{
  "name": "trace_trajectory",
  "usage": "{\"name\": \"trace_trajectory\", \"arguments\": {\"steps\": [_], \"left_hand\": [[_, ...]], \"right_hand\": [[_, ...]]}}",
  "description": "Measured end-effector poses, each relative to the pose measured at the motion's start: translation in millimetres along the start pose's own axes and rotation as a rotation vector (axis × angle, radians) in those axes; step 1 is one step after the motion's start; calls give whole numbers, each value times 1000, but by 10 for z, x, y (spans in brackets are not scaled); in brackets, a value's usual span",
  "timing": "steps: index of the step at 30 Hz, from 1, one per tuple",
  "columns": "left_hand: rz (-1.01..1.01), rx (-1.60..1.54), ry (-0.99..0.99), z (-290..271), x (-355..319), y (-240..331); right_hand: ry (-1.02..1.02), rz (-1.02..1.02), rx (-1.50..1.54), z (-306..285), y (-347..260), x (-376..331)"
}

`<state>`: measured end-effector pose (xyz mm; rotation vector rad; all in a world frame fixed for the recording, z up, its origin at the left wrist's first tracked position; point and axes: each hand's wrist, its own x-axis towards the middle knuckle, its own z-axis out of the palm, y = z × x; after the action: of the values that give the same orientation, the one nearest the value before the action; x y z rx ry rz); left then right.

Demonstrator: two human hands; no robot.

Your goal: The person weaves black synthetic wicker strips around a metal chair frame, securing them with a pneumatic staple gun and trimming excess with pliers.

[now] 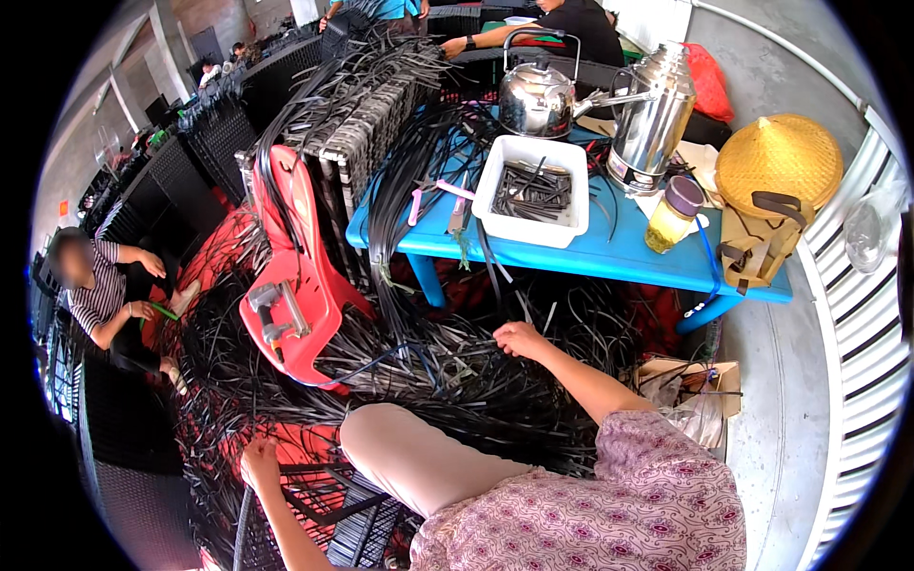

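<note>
My left hand [259, 462] is closed at the lower left, beside a partly woven black frame [357, 519] by my leg. What its fingers grip is too small to make out. Reaching forward, my right hand [517, 340] has its fingers pinched together above a heap of loose black flat strips [447, 381]. Whatever it pinches cannot be made out. A red plastic chair [319, 285] stands ahead of my knee, with a nail gun [278, 319] lying on its seat.
A blue table [609, 252] bears a white tub [490, 195] of short black pieces, a kettle [538, 95], a steel flask [652, 124], a jar [674, 217] and pink-handled scissors [440, 190]. A cardboard box [728, 385] sits below. A person [100, 285] sits at left; others work behind.
</note>
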<state>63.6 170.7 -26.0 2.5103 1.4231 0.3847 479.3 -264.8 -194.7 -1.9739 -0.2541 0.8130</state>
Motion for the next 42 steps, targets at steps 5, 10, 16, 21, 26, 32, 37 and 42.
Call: {"name": "trace_trajectory", "arguments": {"steps": [5,10,16,21,26,32,37,42], "left_hand": [[1,-12,19,-24,-85,-48],[0,-16,27,41,-56,-61],[-16,40,48,-14,-114,-100],[-12,24,43,25,-79,-67],[-18,29,39,4,-91,-5],[55,73,45,35,-66,-127],[116,-20,16,119,23,-107],[-81,-104,-54,-31,-158,26]], "right_hand": [[29,126,-42,54,217,31],[159,-141,-254,40,1307,510],[106,68,-380,202,1026,149],[98,114,-440,282,1266,-5],[66,180,-428,275,1268,-81],[206,-109,-528,306,1536,207],[338,-97,-595,169,1869,685],[408,126,2,165,1168,1041]]}}
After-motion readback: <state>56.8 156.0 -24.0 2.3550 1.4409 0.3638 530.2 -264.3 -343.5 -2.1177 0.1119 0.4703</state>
